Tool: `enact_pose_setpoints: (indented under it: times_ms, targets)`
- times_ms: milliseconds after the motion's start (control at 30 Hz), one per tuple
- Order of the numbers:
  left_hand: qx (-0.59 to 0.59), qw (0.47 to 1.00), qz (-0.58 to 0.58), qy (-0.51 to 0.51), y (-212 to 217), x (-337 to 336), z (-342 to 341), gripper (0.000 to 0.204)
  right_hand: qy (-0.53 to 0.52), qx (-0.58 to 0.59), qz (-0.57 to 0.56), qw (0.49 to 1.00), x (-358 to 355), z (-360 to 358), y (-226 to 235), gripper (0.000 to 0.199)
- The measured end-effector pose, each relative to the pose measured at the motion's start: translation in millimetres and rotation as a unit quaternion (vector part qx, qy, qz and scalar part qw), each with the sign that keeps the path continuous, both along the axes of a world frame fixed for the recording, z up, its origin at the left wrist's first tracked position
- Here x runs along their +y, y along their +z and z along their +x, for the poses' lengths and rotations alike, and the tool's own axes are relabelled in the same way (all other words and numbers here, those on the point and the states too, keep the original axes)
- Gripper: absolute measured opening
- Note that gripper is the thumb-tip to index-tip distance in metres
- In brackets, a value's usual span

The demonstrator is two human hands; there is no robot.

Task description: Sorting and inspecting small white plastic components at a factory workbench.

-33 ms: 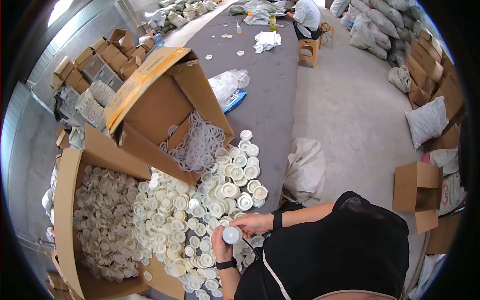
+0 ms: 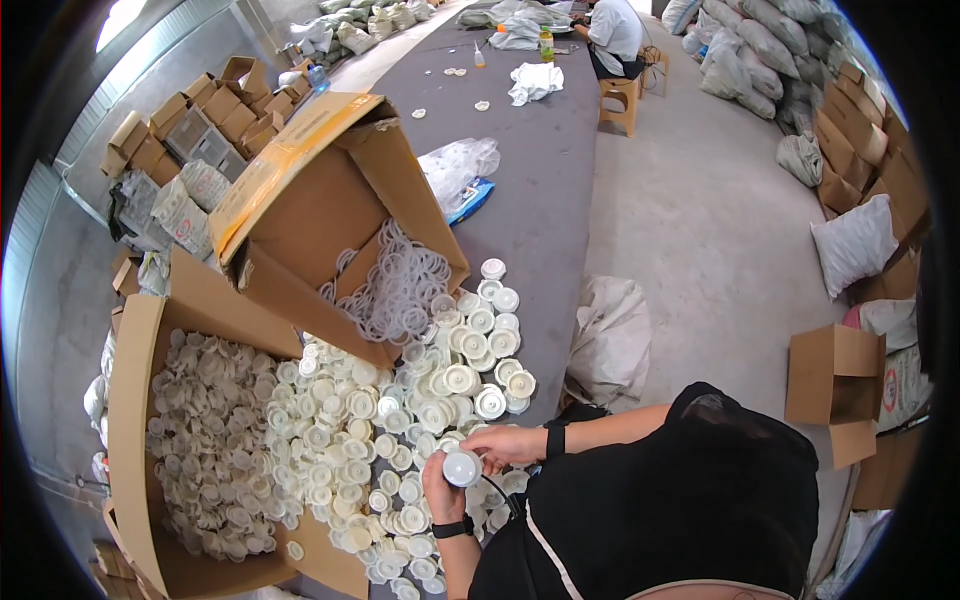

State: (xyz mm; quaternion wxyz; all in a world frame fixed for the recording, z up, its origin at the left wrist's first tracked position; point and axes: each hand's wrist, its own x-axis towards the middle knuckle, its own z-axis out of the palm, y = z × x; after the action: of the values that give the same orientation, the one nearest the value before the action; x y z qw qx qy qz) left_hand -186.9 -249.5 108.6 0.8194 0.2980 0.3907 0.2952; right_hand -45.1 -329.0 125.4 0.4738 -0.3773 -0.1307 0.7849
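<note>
My left hand [image 2: 438, 488] is closed around a round white plastic cap [image 2: 462, 468], its smooth face turned up. From the other side, my right hand [image 2: 498, 446] reaches the cap's edge with bent fingers; those fingertips are partly hidden, and whether they grip it is unclear. Both hands are just above a spread of white and cream round plastic caps [image 2: 348, 455] on the grey-covered table [image 2: 520, 215]. Beyond them, a cardboard box [image 2: 300, 205] lies tipped toward me, with translucent rings [image 2: 400, 285] piled at its mouth.
A second open carton [image 2: 135, 450] at the left is full of similar caps. A plastic bag [image 2: 460, 165], white cloth [image 2: 536, 82] and bottles lie farther up the table. Another person [image 2: 614, 38] sits at the far end. Sacks and an open carton [image 2: 835, 375] stand on the right.
The cap in my hands has shifted very slightly up and left, along with the fingers of my right hand. The piles and boxes stay the same.
</note>
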Motion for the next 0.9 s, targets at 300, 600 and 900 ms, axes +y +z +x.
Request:
enact_pose_setpoints:
  times_ms: [300, 600, 900]
  targets:
    - [0.074, 0.993, 0.055, 0.079, -39, 24, -22, 0.019, -0.031, -0.008, -0.051, 0.998, -8, -2, -27, 0.029]
    - [0.226, 0.932, 0.236, 0.16, -53, 21, -37, 0.025, -0.079, -0.31, -0.049, 0.946, -31, 34, -69, 0.031]
    - [0.389, 0.796, 0.34, -0.316, -24, -48, -74, 0.025, -0.011, -0.43, -0.152, 0.89, -80, 41, -110, 0.048]
